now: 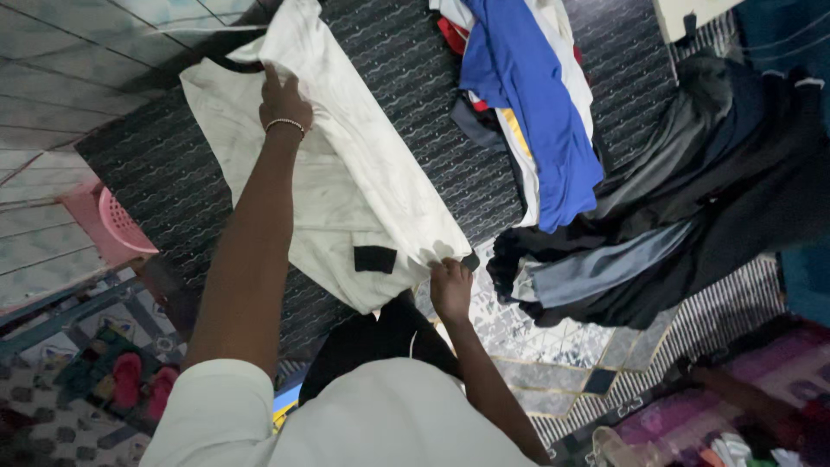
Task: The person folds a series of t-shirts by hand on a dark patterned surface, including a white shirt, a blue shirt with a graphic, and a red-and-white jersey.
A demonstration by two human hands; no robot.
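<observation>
Garment: cream shirt (346, 182) with black patch, spread on dark patterned surface (415, 95) | hands: left hand (284, 104) pressed flat on it; right hand (450, 287) pinching its hem | hidden: collar cut off at the top edge

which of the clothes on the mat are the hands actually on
The white garment, spread flat on the dark mat. Left hand presses it, right hand pinches its edge. The blue garment and dark clothes lie untouched.

A blue garment (536, 104) tops a clothes pile beside dark garments (692, 216); pink basket (121, 227) at left
</observation>
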